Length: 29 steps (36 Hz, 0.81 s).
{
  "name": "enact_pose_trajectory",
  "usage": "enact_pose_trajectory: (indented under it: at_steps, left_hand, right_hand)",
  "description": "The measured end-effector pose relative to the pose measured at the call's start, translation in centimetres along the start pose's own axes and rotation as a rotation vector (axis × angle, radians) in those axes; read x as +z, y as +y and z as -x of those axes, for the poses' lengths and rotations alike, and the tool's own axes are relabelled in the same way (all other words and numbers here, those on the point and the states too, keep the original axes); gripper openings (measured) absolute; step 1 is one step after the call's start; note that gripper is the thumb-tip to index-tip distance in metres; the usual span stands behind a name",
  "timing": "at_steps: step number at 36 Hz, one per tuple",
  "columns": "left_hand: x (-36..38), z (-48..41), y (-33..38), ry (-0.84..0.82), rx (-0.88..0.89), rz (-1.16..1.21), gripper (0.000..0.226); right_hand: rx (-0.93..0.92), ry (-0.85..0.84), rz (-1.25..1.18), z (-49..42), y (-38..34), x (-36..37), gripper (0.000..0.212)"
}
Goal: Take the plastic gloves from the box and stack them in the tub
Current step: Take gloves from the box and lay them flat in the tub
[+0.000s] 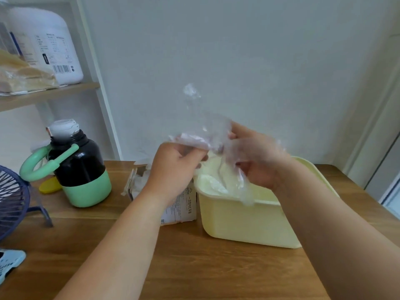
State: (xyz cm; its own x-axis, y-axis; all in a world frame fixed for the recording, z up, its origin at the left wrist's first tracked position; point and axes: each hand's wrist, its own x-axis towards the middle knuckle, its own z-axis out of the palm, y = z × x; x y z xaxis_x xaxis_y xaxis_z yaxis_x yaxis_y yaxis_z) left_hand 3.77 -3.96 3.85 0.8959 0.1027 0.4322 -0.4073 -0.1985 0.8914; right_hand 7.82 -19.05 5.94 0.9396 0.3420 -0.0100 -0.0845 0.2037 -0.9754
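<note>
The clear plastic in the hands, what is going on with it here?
A person holds a clear plastic glove in the air, the left hand and the right hand each gripping part of it, just above the pale yellow tub. Some gloves already lie in the tub. The opened glove box stands on the wooden table, next to the tub.

The box (183, 205) reads "一次性PVC手套"; the white jug (43, 29) bears a barcode (61, 68), other print blurred.

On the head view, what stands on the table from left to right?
Dark blue fan → black and green bottle → glove box → yellow tub.
</note>
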Motion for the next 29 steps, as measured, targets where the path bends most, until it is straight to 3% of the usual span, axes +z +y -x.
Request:
enact_pose_trajectory:
  at_steps: [1, 3, 6, 9, 13, 15, 18, 21, 23, 26, 29]
  left_hand:
    - [0.2, -0.1, -0.1, 0.034, -0.064, 0.047, 0.012]
    - [0.7, -0.4, 0.0, 0.071, -0.141, 0.108, 0.006]
    - [0.7, -0.7, -0.1, 0.079, -0.138, 0.01, 0.006]
    - [0.5, -1.2, 0.0, 0.068, -0.117, -0.157, 0.008]
    - [0.3, -2.1, 0.2, 0.234, -0.085, -0.354, 0.022]
    - [0.0, -2.6, 0.3, 0.338, -0.052, -0.462, 0.019]
    - [0.1, -2.7, 0.8, 0.39, -0.04, -0.533, 0.013]
    - [0.8, -1.8, 1.8, 0.244, 0.023, -0.493, 0.016]
    - [1.1, -1.2, 2.1, 0.059, 0.064, -0.418, 0.009]
    - [0.9, -0.6, 1.9, -0.155, 0.058, -0.15, 0.016]
    - [0.2, -0.3, 1.3, -0.151, 0.074, 0.106, 0.026]
  right_hand:
    - [0.003, 0.003, -0.022, 0.2, -0.3, -0.2, 0.013]
    - [0.044, 0.073, -0.051, 1.0, -1.0, -0.8, 0.036]
    - [0.01, 0.207, 0.052, 1.2, -1.5, -1.7, 0.06]
    - [-0.163, 0.437, 0.195, 1.3, -2.1, -1.9, 0.053]
    - [-0.553, 0.654, 0.517, 2.1, -3.0, -1.3, 0.03]
    - [-0.645, 0.597, 0.595, 2.3, -3.5, -0.7, 0.014]
    - [-0.48, 0.345, 0.647, 2.4, -3.7, 0.7, 0.035]
    - [-0.187, 0.02, 0.547, 1.9, -3.3, 1.5, 0.056]
    - [-0.1, -0.124, 0.509, 1.6, -2.8, 1.6, 0.06]
    - [-0.14, -0.13, 0.471, 1.3, -1.9, 1.5, 0.043]
    - [-0.114, -0.061, 0.212, 1.2, -2.0, 1.2, 0.019]
